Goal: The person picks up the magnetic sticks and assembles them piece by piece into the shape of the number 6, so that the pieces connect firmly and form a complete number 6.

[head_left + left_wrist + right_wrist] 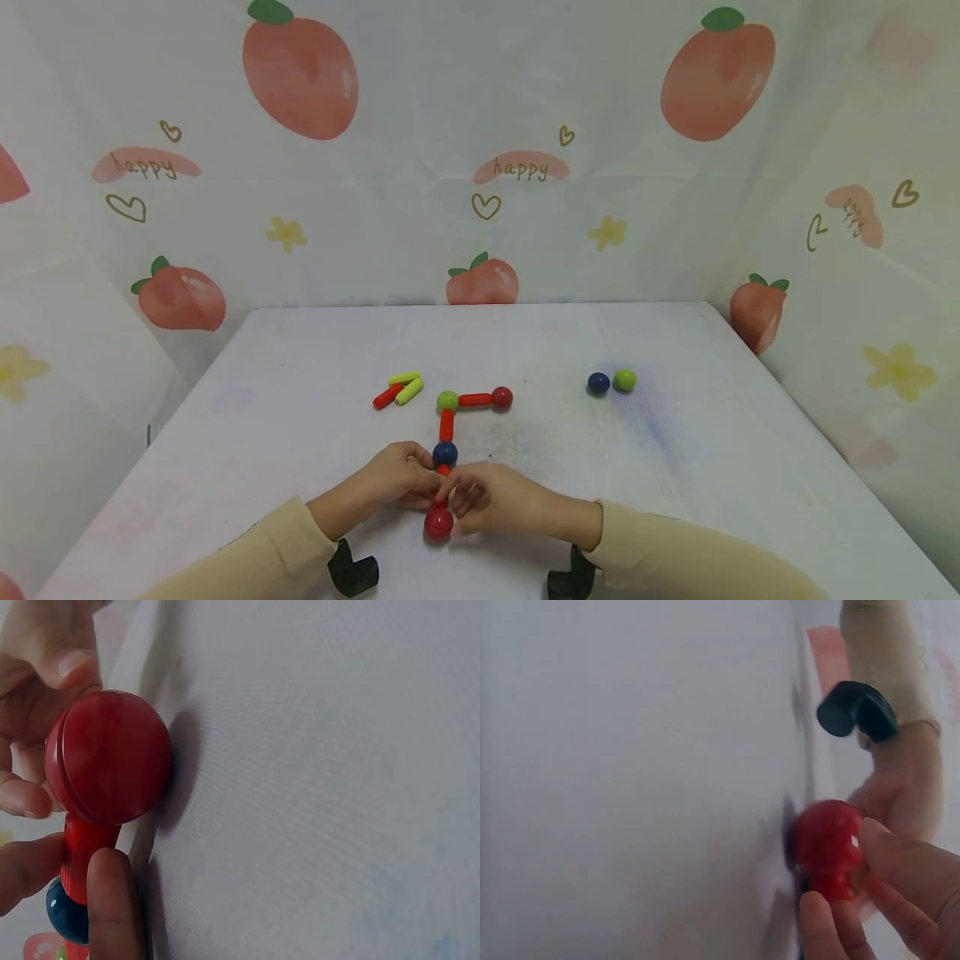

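A chain of balls and sticks lies on the white table. Its green ball [447, 402] joins one red stick [476, 400] leading right to a red ball [502, 398] and another [447, 425] leading to a blue ball [445, 453]. From the blue ball, a partly hidden red stick [84, 851] runs to the nearest red ball [438, 523]. My left hand [401, 477] pinches that stick between thumb and finger. My right hand [498, 500] holds the nearest red ball, thumb at its side and fingertips by the stick joint.
Left of the chain's far end lie a loose red stick [387, 396] and two yellow-green sticks [409, 392]. Farther right sit a loose blue ball [598, 383] and a green ball [625, 380]. A fruit-print cloth [405, 150] hangs behind the table.
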The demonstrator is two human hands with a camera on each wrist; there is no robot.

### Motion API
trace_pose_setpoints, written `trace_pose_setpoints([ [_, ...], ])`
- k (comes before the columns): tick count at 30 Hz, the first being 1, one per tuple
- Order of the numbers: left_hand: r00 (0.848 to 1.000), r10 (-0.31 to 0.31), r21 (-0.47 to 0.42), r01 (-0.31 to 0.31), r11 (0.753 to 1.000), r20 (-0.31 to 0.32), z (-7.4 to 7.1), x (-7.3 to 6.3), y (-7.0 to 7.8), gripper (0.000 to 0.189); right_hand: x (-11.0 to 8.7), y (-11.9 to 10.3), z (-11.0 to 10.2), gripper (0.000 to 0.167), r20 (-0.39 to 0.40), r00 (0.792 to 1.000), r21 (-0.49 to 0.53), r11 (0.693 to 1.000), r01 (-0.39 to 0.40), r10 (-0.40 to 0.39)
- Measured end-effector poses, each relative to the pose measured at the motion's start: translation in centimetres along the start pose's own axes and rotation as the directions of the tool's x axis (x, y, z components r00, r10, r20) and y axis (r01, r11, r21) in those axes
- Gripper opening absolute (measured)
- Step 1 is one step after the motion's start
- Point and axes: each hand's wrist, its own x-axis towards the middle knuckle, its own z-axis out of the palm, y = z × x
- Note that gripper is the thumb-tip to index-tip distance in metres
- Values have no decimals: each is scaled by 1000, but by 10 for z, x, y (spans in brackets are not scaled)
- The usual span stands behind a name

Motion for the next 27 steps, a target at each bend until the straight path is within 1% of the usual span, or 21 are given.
trace_pose_setpoints([
  [5, 1000, -13, 12, 13, 1000, -15, 1, 1, 0, 37, -1, -5, -14, 30, -46, 999, -34, 999, 18, -19],
  [11, 1000, -22, -5, 22, 1000, -18, 1, 1, 1, 38, 0, -14, -34, 27, -92, 992, -49, 995, 84, -89],
  [17, 999, -29, -2, 29, 1000, -28, 2, 1, 1, 38, 2, -25, -48, 30, -133, 979, -69, 987, 147, -155],
  [21, 999, -35, 2, 35, 999, -33, 2, 1, 1, 38, 8, -27, -53, 32, -147, 970, -78, 980, 182, -192],
  [24, 999, -39, 9, 39, 999, -35, 2, 1, 0, 38, 14, -27, -56, 33, -154, 960, -91, 971, 220, -232],
  [27, 999, -36, 12, 37, 999, -31, 2, 2, 0, 39, 23, -27, -59, 33, -171, 952, -117, 964, 238, -255],
])
